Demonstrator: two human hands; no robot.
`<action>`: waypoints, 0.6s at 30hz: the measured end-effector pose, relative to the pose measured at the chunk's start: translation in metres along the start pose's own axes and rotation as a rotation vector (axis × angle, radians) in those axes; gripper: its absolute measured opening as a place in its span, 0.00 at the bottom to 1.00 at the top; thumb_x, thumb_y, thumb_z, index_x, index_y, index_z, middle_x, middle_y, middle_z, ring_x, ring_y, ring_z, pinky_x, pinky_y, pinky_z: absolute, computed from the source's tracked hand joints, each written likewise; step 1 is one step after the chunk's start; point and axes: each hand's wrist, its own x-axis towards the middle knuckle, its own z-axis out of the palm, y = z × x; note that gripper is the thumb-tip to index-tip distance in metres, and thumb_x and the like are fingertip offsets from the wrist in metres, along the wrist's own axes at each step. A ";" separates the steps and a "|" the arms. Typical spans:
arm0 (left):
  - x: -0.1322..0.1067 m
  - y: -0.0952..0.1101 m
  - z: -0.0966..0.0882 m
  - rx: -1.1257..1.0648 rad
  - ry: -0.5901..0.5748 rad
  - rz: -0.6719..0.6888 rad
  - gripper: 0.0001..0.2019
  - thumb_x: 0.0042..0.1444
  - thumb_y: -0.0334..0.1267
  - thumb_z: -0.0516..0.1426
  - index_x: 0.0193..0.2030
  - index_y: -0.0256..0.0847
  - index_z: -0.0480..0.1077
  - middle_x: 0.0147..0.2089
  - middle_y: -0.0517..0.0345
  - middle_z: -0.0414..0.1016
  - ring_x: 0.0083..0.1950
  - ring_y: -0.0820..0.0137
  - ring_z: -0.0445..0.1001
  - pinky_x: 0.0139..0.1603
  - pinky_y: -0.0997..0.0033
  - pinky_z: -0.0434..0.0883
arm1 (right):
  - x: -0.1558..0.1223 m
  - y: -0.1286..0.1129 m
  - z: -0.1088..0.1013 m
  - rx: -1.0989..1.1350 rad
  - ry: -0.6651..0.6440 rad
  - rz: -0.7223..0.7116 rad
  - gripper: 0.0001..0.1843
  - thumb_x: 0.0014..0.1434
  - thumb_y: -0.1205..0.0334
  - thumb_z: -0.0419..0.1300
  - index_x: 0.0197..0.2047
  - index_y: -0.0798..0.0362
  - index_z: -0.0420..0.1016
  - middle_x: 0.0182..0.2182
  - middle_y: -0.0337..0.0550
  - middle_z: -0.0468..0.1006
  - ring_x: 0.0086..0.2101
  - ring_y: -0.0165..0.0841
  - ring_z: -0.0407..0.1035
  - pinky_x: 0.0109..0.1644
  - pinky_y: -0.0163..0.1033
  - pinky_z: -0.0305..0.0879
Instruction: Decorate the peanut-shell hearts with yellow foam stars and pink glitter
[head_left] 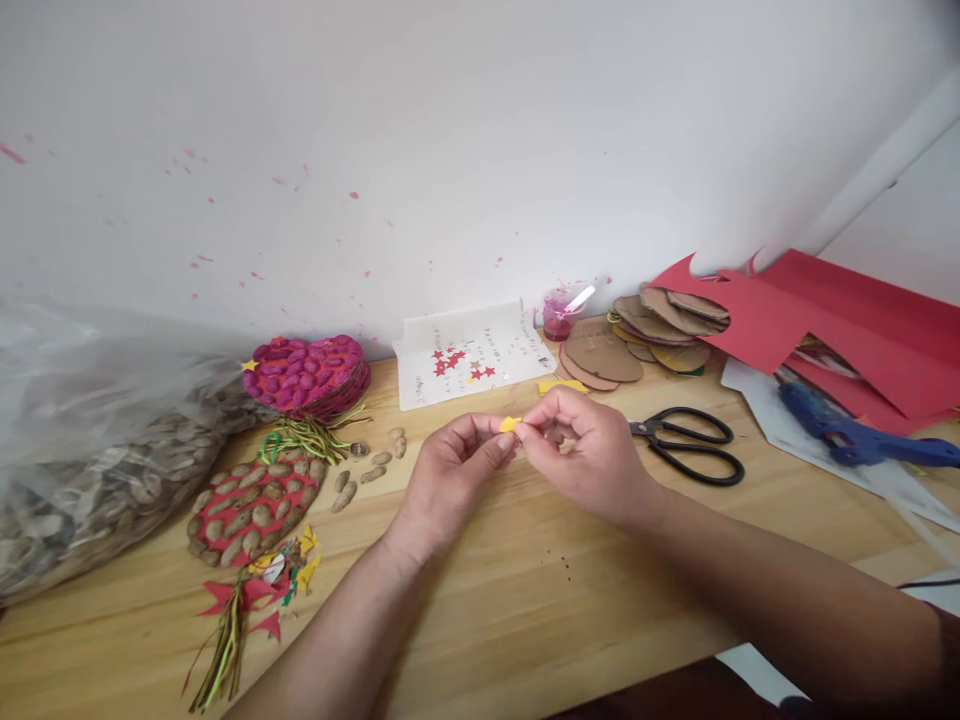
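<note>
My left hand (pixel 456 468) and my right hand (pixel 581 450) meet above the middle of the wooden table (pixel 525 600). Both pinch a tiny yellow paper piece (pixel 510 424) between fingertips and thumbs. Behind the hands lies a white sheet (pixel 469 362) with small red star cut-outs on it. Black scissors (pixel 694 447) lie just right of my right hand. A red heart shape covered with peanut shells (pixel 251 510) rests to the left, with loose peanuts (pixel 367 470) beside it.
A clear plastic bag of peanuts (pixel 90 450) fills the left side. A stack of pink painted shell hearts (pixel 309 375) stands near the wall. Cardboard cut-outs (pixel 645 335), a small pink cup (pixel 559 315), red paper sheets (pixel 840 330) and a blue glue gun (pixel 855 435) lie at the right.
</note>
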 end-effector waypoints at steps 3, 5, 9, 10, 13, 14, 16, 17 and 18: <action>0.000 -0.004 0.001 -0.038 0.030 -0.025 0.13 0.54 0.46 0.70 0.39 0.38 0.79 0.34 0.59 0.78 0.35 0.74 0.72 0.41 0.74 0.68 | -0.003 0.001 0.000 -0.099 0.020 -0.090 0.06 0.58 0.64 0.63 0.31 0.50 0.70 0.23 0.34 0.75 0.20 0.25 0.65 0.23 0.32 0.59; 0.000 -0.006 0.001 -0.042 0.047 -0.038 0.14 0.54 0.46 0.70 0.38 0.37 0.79 0.34 0.59 0.78 0.35 0.74 0.72 0.40 0.74 0.68 | -0.004 0.002 0.000 -0.137 0.016 -0.139 0.06 0.59 0.65 0.63 0.31 0.50 0.70 0.24 0.35 0.75 0.21 0.25 0.65 0.24 0.32 0.60; 0.000 -0.006 -0.002 0.010 0.055 -0.014 0.13 0.55 0.45 0.68 0.38 0.37 0.78 0.33 0.59 0.77 0.35 0.73 0.71 0.40 0.73 0.67 | -0.002 0.001 -0.001 -0.056 -0.046 -0.090 0.05 0.60 0.62 0.63 0.33 0.50 0.72 0.26 0.36 0.77 0.23 0.26 0.68 0.26 0.33 0.62; 0.001 -0.006 -0.003 0.032 0.054 0.001 0.12 0.56 0.45 0.68 0.38 0.37 0.78 0.33 0.59 0.77 0.35 0.73 0.71 0.40 0.73 0.67 | 0.000 0.001 -0.001 0.007 -0.074 -0.035 0.05 0.61 0.61 0.63 0.34 0.51 0.73 0.27 0.37 0.78 0.24 0.27 0.69 0.27 0.33 0.64; 0.002 -0.004 -0.007 0.097 0.035 0.045 0.11 0.59 0.45 0.66 0.38 0.37 0.77 0.33 0.59 0.77 0.35 0.72 0.71 0.40 0.72 0.66 | 0.006 0.000 -0.004 0.231 -0.182 0.163 0.10 0.60 0.54 0.66 0.35 0.51 0.74 0.28 0.39 0.80 0.28 0.29 0.73 0.29 0.34 0.68; 0.002 -0.003 -0.008 0.113 0.023 0.053 0.11 0.59 0.45 0.65 0.38 0.37 0.77 0.33 0.58 0.77 0.35 0.72 0.71 0.40 0.72 0.67 | 0.008 0.000 -0.005 0.294 -0.226 0.223 0.12 0.59 0.52 0.67 0.34 0.52 0.74 0.28 0.40 0.80 0.28 0.30 0.74 0.29 0.34 0.68; 0.002 -0.002 -0.009 0.131 0.003 0.060 0.12 0.59 0.45 0.65 0.38 0.37 0.76 0.34 0.57 0.78 0.35 0.71 0.72 0.41 0.71 0.67 | 0.013 0.001 -0.008 0.386 -0.308 0.318 0.16 0.56 0.49 0.70 0.33 0.52 0.75 0.26 0.40 0.80 0.26 0.30 0.73 0.28 0.33 0.68; 0.002 -0.001 -0.010 0.129 -0.009 0.059 0.12 0.59 0.45 0.65 0.38 0.37 0.76 0.34 0.57 0.78 0.35 0.71 0.72 0.41 0.71 0.67 | 0.014 0.001 -0.010 0.424 -0.341 0.349 0.17 0.55 0.48 0.71 0.33 0.52 0.75 0.26 0.40 0.80 0.26 0.29 0.73 0.27 0.33 0.67; 0.002 0.000 -0.010 0.120 -0.022 0.058 0.12 0.59 0.45 0.65 0.38 0.36 0.76 0.34 0.56 0.79 0.36 0.71 0.72 0.41 0.70 0.68 | 0.015 0.002 -0.011 0.463 -0.367 0.373 0.17 0.55 0.47 0.71 0.32 0.53 0.76 0.26 0.40 0.80 0.25 0.28 0.73 0.27 0.33 0.67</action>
